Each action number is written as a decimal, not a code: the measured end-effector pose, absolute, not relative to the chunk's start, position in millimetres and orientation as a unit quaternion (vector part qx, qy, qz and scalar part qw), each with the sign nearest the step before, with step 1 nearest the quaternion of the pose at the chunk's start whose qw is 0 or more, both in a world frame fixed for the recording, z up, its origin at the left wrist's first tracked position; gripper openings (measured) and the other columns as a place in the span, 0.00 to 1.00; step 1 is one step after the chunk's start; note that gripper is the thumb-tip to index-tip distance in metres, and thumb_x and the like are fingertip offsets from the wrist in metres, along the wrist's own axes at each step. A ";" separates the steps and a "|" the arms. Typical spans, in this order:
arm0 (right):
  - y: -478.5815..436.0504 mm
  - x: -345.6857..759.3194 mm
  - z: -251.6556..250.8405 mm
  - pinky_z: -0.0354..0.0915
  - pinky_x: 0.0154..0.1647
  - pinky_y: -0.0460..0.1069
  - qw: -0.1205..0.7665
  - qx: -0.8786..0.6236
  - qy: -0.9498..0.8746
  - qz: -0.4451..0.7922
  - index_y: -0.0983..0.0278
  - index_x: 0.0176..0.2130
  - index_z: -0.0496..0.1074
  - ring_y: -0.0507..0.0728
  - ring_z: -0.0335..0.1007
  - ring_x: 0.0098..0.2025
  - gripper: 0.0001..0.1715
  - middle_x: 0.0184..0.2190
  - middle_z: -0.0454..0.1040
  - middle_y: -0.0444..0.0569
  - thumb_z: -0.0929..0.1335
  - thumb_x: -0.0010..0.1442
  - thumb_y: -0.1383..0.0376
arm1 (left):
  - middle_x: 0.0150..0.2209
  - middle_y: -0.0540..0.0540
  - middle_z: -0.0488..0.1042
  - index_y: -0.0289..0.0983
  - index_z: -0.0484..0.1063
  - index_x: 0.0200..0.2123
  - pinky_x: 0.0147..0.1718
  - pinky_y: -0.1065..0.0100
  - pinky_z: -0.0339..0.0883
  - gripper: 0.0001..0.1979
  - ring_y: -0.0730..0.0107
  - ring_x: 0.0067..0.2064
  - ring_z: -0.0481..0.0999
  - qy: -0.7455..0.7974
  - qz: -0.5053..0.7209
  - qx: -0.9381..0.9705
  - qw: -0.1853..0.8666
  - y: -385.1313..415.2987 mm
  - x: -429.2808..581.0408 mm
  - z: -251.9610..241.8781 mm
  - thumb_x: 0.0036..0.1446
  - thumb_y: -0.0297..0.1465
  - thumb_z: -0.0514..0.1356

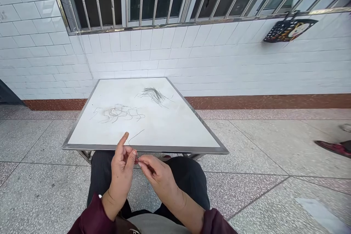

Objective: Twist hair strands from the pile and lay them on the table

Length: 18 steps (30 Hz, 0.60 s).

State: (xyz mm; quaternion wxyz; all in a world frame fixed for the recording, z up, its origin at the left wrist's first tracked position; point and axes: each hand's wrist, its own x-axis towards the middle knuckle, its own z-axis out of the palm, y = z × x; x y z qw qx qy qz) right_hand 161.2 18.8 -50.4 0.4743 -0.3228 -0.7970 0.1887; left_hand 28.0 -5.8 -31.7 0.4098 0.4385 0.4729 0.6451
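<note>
My left hand (122,168) and my right hand (160,177) meet above my lap at the table's near edge, fingertips almost touching. Both pinch a thin dark strand (136,135), whose free end rises over the white tabletop. The left index finger points up while its thumb presses on the strand. On the table (175,128) lies a loose, tangled spread of thin strands (117,112) at the left. A denser bundle of dark strands (154,95) rests toward the back right. What is between the fingertips is too small to make out fully.
Behind the table stands a white tiled wall (153,55) with a barred window (156,0). A patterned bag (290,30) hangs from the bars at the right. Another person's shoe (333,147) shows on the speckled floor at the far right.
</note>
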 end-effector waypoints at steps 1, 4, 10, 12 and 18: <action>18.7 161.7 -49.2 0.70 0.32 0.45 0.468 -0.322 -0.801 0.189 0.60 0.40 0.71 0.52 0.76 0.32 0.07 0.32 0.78 0.46 0.63 0.66 0.68 | 0.30 0.52 0.65 0.43 0.56 0.65 0.35 0.70 0.64 0.30 0.72 0.31 0.65 0.474 0.642 0.441 0.410 -6.1 27.8 -31.0 0.62 0.38 0.59; 18.1 163.0 -45.6 0.71 0.34 0.47 0.449 -0.324 -0.808 0.202 0.60 0.40 0.72 0.53 0.76 0.33 0.08 0.33 0.78 0.46 0.63 0.66 0.68 | 0.30 0.53 0.64 0.43 0.57 0.65 0.34 0.70 0.64 0.29 0.73 0.31 0.64 0.479 0.639 0.437 0.414 -7.8 27.7 -28.5 0.62 0.37 0.59; 16.2 161.8 -46.1 0.70 0.34 0.46 0.450 -0.320 -0.795 0.252 0.60 0.41 0.71 0.53 0.75 0.32 0.08 0.33 0.78 0.46 0.63 0.67 0.67 | 0.30 0.53 0.62 0.43 0.60 0.64 0.34 0.71 0.63 0.27 0.74 0.31 0.64 0.485 0.618 0.460 0.413 -13.4 26.4 -26.9 0.62 0.37 0.59; 15.2 161.2 -47.4 0.70 0.33 0.46 0.447 -0.320 -0.797 0.250 0.60 0.41 0.71 0.52 0.74 0.31 0.07 0.33 0.77 0.46 0.63 0.67 0.67 | 0.29 0.53 0.62 0.43 0.59 0.64 0.33 0.71 0.63 0.27 0.73 0.31 0.64 0.489 0.613 0.473 0.402 -15.0 24.1 -27.4 0.63 0.37 0.58; 17.0 165.7 -45.6 0.65 0.29 0.45 0.402 -0.299 -0.838 0.216 0.61 0.39 0.71 0.52 0.71 0.29 0.09 0.29 0.74 0.45 0.62 0.68 0.67 | 0.30 0.51 0.64 0.44 0.61 0.65 0.33 0.71 0.62 0.25 0.72 0.31 0.64 0.530 0.537 0.559 0.343 -19.6 11.3 -25.5 0.65 0.36 0.54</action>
